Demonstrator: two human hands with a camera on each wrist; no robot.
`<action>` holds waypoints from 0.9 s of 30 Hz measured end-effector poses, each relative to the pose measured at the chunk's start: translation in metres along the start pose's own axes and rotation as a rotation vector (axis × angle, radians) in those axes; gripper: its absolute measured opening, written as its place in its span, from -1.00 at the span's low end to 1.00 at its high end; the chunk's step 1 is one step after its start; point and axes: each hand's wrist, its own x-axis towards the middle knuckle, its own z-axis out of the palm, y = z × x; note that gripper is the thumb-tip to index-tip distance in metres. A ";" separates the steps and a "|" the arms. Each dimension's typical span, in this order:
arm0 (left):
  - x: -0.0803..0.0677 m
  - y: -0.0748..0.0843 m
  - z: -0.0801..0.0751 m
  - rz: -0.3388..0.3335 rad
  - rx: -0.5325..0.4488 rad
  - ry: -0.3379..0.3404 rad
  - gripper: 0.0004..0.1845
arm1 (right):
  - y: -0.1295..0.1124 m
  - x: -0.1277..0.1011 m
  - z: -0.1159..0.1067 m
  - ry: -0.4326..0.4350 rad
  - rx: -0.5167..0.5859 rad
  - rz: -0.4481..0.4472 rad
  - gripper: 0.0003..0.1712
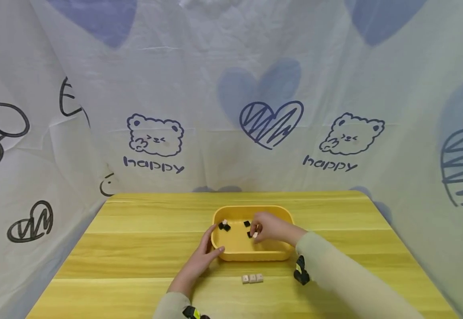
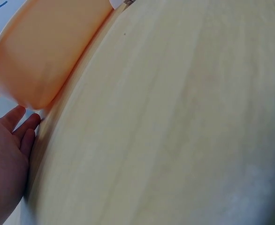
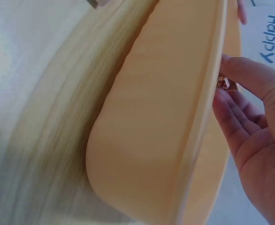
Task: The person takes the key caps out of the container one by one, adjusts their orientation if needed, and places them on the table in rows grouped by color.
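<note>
A yellow plastic tub point(image 1: 235, 256) stands on the table, with loose black keycaps point(image 1: 227, 227) and a pale one at its left end. My left hand point(image 1: 197, 261) rests against the tub's near left corner, fingers extended along the side and thumb at the front rim. The left wrist view shows its relaxed fingers point(image 2: 27, 129) by the tub wall. Inside the tub, my right hand point(image 1: 273, 228) pinches a small keycap point(image 3: 223, 82) between thumb and fingertips; its hollow underside shows in the right wrist view. Other keycaps lie near those fingertips, partly hidden.
Three beige keycaps point(image 1: 253, 278) sit in a row on the wooden table point(image 1: 135, 261), in front of the tub. A pale cloth point(image 1: 215, 146) printed with hearts and bears hangs behind the table and along its sides.
</note>
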 end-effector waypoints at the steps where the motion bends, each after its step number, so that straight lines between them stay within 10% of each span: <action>1: 0.000 0.000 0.000 0.000 0.005 -0.002 -0.16 | 0.000 -0.004 -0.001 0.011 0.011 -0.012 -0.87; 27: -0.001 0.004 0.000 0.004 -0.006 -0.002 -0.16 | -0.020 -0.090 0.019 0.305 0.050 -0.097 -0.84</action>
